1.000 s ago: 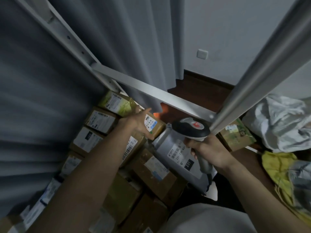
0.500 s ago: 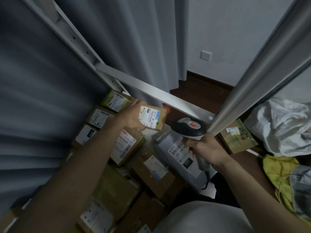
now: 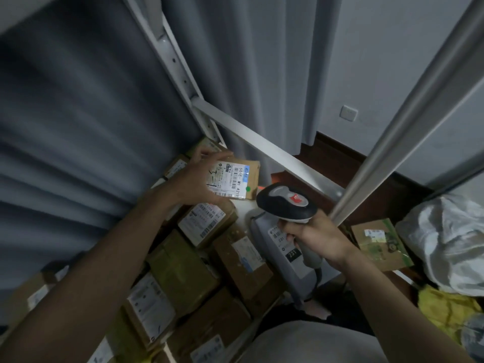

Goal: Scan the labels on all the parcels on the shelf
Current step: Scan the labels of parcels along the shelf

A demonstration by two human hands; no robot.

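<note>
Fingers of the left hand (image 3: 195, 179) grasp a small brown cardboard parcel (image 3: 235, 179), its white label facing up above the stacked shelf boxes (image 3: 207, 226). The right hand (image 3: 311, 237) clenches a grey-and-black handheld barcode scanner (image 3: 285, 201) just beside it.

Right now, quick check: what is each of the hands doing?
Left hand: grips a small labelled parcel, lifted off the pile.
Right hand: grips the barcode scanner by its handle.

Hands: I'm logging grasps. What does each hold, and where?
Left hand holds small parcel by its left end; right hand grips scanner by its handle.
</note>
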